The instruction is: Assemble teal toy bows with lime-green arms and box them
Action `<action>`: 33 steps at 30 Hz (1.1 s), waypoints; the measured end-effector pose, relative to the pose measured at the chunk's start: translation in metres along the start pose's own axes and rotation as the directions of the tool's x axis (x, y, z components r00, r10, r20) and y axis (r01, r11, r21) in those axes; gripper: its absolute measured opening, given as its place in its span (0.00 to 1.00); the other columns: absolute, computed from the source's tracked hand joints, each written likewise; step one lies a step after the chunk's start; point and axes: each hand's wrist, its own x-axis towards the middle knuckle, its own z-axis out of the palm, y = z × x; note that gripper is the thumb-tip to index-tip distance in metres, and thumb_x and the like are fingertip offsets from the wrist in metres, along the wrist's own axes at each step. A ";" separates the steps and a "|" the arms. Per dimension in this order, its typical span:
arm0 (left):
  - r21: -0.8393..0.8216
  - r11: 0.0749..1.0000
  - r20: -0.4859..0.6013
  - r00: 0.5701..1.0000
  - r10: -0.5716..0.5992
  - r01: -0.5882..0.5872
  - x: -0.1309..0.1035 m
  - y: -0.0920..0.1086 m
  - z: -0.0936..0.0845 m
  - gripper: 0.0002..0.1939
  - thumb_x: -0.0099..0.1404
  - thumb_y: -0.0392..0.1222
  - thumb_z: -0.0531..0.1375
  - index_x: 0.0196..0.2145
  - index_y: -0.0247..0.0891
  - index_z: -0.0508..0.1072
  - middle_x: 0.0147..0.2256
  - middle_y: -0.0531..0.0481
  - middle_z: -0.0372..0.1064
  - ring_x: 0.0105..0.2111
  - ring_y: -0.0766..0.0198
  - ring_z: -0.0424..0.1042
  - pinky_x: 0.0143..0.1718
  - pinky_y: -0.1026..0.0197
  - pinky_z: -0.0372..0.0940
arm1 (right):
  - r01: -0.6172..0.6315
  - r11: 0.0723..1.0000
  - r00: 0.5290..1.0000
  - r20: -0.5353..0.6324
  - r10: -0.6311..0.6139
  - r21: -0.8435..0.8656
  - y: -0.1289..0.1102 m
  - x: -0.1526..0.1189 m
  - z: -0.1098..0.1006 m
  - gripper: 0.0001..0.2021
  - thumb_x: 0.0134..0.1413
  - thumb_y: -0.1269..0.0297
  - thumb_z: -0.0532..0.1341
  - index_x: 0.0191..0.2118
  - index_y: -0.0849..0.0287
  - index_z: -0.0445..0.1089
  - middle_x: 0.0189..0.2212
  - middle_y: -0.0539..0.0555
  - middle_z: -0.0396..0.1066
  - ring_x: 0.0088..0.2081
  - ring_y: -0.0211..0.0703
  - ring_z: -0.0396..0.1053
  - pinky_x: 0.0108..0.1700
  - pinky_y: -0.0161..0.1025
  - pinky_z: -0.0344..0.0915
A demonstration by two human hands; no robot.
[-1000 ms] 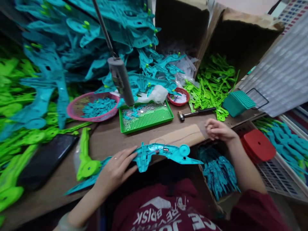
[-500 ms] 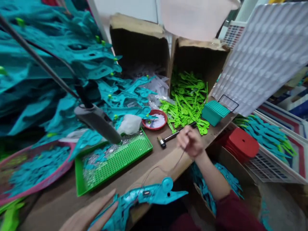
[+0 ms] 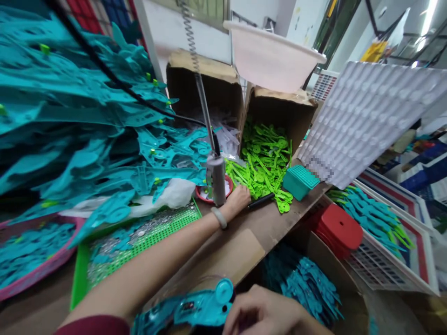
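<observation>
- Turquoise plastic at lower centre: one long moulded part [image 3: 206, 309] at the near edge of the worktop [image 3: 279, 223], with a round disc towards its right end and a small dark-and-silver component on top.
- Right hand [image 3: 263, 309] at the bottom of the view, just beside the disc end. Fingers curled inward, tips hidden. Cannot tell gripping from merely bent; contact with the part likewise unclear.
- Left hand [image 3: 239, 197] stretched out over the worktop, back uppermost, with a pale wristband [image 3: 219, 217]. Fingers bent downward at the near end of a black handle [image 3: 261, 201]; tips out of sight. Cannot tell held from only covered.
- Just beside the left hand: red basket [image 3: 204, 199] with white pieces, partly behind a grey cylindrical tool [image 3: 216, 179] hung from above.
- Beyond: bright green parts [image 3: 260, 163] in a heap, spilling from a cardboard box [image 3: 282, 96]; teal box [image 3: 302, 181] to the right of the heap.
- Partly under the left forearm: green tray [image 3: 78, 274] with small silver and turquoise pieces. Pink basket [image 3: 49, 268] to its left, also bearing small turquoise pieces.
- Between forearm and worktop edge: flat cardboard [image 3: 240, 253].
- Below the edge: more turquoise parts [image 3: 307, 288], near a red stool [image 3: 340, 228].
</observation>
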 end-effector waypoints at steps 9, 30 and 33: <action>-0.208 0.945 -0.323 0.895 -0.309 0.251 -0.021 0.024 -0.096 0.18 0.74 0.50 0.50 0.28 0.39 0.66 0.26 0.51 0.70 0.28 0.62 0.73 0.29 0.61 0.66 | 0.285 0.950 0.180 -0.967 -0.182 -0.125 -0.018 0.030 -0.024 0.15 0.55 0.50 0.66 0.36 0.57 0.69 0.29 0.49 0.72 0.33 0.38 0.73 0.42 0.37 0.70; -0.609 0.258 0.681 0.661 -0.316 0.751 -0.293 0.069 -0.131 0.11 0.53 0.44 0.57 0.32 0.41 0.77 0.32 0.50 0.80 0.33 0.57 0.80 0.34 0.60 0.71 | 0.511 0.520 0.850 0.492 -0.188 -0.684 -0.115 0.068 0.039 0.08 0.66 0.67 0.58 0.36 0.58 0.74 0.36 0.54 0.69 0.39 0.40 0.69 0.40 0.36 0.65; -0.601 0.164 0.767 0.622 -0.160 0.783 -0.293 0.078 -0.128 0.14 0.52 0.41 0.55 0.34 0.40 0.78 0.29 0.50 0.79 0.29 0.59 0.78 0.29 0.62 0.69 | 0.596 0.382 0.741 0.667 0.078 -0.706 -0.127 0.084 0.049 0.11 0.66 0.71 0.56 0.35 0.60 0.74 0.34 0.54 0.68 0.37 0.41 0.66 0.39 0.37 0.63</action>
